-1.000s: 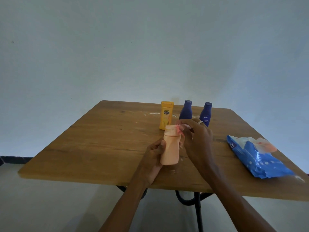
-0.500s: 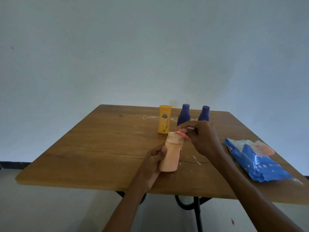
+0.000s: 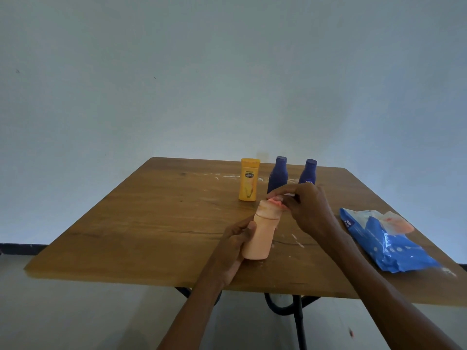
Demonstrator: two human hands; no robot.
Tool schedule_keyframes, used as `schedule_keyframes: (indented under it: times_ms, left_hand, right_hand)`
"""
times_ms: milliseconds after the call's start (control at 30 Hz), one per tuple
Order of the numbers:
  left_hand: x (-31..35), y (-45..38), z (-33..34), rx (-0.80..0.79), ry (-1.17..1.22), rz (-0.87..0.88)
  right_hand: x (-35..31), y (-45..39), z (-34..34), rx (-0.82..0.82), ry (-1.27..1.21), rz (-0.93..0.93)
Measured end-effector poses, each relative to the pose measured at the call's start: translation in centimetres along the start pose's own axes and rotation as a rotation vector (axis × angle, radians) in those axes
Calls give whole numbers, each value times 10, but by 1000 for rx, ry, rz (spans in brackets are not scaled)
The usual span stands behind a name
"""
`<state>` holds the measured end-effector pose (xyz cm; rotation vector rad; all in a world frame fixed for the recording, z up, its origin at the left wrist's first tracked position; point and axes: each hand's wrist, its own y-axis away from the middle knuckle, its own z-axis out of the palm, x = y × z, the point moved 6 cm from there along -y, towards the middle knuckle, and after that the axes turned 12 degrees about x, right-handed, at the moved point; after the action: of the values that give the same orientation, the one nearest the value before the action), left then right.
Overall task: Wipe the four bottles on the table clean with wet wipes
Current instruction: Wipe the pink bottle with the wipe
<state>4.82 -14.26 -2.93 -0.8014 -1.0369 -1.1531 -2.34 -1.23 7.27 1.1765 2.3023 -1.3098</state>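
Gripping the peach bottle (image 3: 260, 236) near the table's (image 3: 151, 223) front edge, the left hand (image 3: 233, 251) steadies it while the right hand (image 3: 307, 205) pinches a wet wipe (image 3: 352, 201) onto its cap, whose rim likely needs rubbing next.

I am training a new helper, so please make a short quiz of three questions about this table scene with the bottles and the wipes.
1. True or false: the left hand holds the peach bottle by its body.
2. What does the right hand press on the peach bottle's cap?
A. a wet wipe
B. a sponge
C. nothing
3. How many bottles stand untouched at the far side of the table?

Key:
1. True.
2. A, the wet wipe.
3. Three: the yellow bottle, the left blue bottle and the right blue bottle. The wipes pack lies to the right.
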Motion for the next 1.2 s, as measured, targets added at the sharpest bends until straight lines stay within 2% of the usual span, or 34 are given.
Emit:
schedule_keyframes:
  times_ms: [333, 533, 667, 767, 900, 1000, 1200]
  left_hand:
    - [-1, -4, -4, 35, 127, -19]
    - [-4, -9, -12, 99, 233, -55]
    - [-5, -12, -22, 191, 277, -65]
    - [-6, -13, -24, 194, 220, -72]
    - [-10, -12, -16, 135, 175, -114]
    - [-8, -11, -10, 71, 258, -111]
    - [-10, -9, -10, -14, 276, -153]
  right_hand:
    - [18, 34, 16, 346, -510, 233]
    - [20, 60, 34, 329, -415, 206]
    - [24, 76, 44, 136, -371, 201]
    - [33, 81, 47, 62, -319, 214]
    - [36, 71, 41, 125, -291, 191]
    - [30, 61, 37, 205, -324, 174]
    - [34, 68, 43, 187, -309, 189]
